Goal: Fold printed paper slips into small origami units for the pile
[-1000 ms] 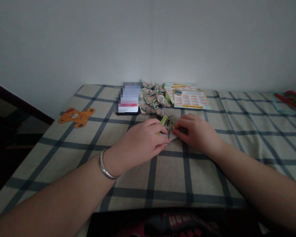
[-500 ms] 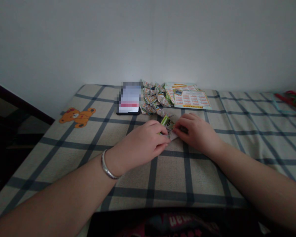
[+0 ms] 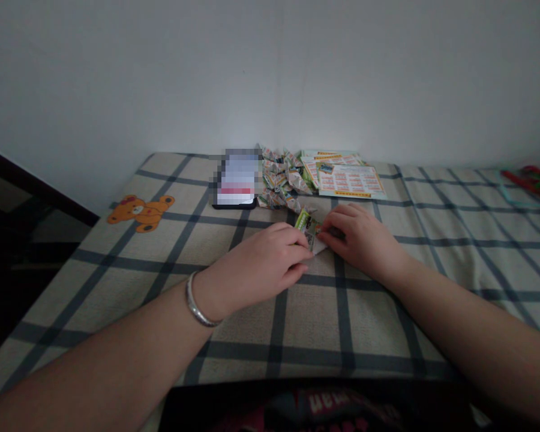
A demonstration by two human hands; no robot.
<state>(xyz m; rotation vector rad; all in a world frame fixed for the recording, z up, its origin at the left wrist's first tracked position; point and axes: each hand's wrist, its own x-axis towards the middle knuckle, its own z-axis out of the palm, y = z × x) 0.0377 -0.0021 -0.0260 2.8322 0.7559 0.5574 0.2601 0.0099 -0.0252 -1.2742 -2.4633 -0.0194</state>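
A small folded piece of printed paper (image 3: 310, 230), green and white, lies on the checked cloth between my two hands. My left hand (image 3: 256, 267), with a silver bangle at the wrist, has its fingers curled and pinches the paper's left side. From the right, my right hand (image 3: 360, 240) pinches the other side with bent fingers. Both hands rest on the cloth. Part of the paper is hidden under my fingertips.
Behind the hands lies a heap of several folded paper pieces (image 3: 282, 179), a phone (image 3: 236, 183) to its left and a stack of printed sheets (image 3: 346, 177) to its right. A bear patch (image 3: 139, 211) marks the cloth's left side; red and green items (image 3: 533, 180) lie far right.
The folded paper has shifted slightly to the right between my fingertips, and my left fingers have slid forward over it. Both arms stay in place.
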